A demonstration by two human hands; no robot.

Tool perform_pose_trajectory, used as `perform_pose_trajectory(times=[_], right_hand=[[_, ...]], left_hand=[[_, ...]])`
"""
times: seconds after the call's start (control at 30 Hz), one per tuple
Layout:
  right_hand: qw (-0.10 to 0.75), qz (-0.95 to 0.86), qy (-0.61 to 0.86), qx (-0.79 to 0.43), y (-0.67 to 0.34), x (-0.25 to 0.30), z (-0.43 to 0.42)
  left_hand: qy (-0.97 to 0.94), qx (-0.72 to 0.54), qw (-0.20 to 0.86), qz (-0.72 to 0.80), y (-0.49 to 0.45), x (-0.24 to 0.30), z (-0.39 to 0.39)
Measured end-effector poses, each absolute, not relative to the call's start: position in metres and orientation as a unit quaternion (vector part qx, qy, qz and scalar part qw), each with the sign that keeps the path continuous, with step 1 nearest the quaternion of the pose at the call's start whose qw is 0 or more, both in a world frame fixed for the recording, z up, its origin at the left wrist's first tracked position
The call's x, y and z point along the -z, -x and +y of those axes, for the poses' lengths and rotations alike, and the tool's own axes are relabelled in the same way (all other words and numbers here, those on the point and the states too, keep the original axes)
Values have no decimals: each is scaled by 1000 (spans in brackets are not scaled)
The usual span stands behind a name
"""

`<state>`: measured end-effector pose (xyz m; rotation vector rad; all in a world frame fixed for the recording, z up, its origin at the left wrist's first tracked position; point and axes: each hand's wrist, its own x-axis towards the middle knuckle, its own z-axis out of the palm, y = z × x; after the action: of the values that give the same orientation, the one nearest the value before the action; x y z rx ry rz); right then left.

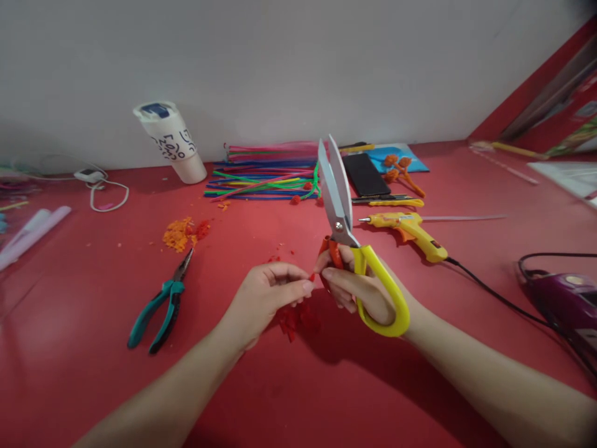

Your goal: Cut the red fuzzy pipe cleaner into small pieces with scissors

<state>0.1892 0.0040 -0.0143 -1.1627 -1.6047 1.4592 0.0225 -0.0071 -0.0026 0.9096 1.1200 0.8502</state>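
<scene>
My left hand point(265, 295) is closed, thumb and forefinger pinching a small red piece point(312, 277). Close beside it, my right hand point(373, 292) is wrapped round a pair of scissors point(339, 225) with a yellow handle loop and an orange-red one. The silver blades point up and away from me, slightly apart. The right fingertips meet the red piece as well; whether they grip it I cannot tell. Below both hands, red strips and scraps point(291, 320) lie on the red table point(289, 398), partly hidden by the fingers.
Teal pliers point(172, 291) and orange fuzzy clippings point(176, 235) lie left. Behind are a white tumbler point(175, 146), colourful pipe cleaners point(261, 177) and a phone point(366, 175). A yellow glue gun point(410, 230), its cord running right, lies near an orange pipe-cleaner piece point(401, 168).
</scene>
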Motion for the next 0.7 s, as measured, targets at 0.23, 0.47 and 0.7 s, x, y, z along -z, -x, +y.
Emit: perform_pose_trajectory(times=[0.23, 0.47, 0.7], right_hand=[[321, -614, 455, -560, -187, 4, 2], [317, -597, 479, -560, -186, 6, 1], [288, -596, 519, -541, -183, -1, 2]], left_hand=[[-395, -384, 677, 488, -21, 5, -6], [-525, -369, 554, 531, -25, 3, -9], [-635, -341, 437, 538, -27, 1, -12]])
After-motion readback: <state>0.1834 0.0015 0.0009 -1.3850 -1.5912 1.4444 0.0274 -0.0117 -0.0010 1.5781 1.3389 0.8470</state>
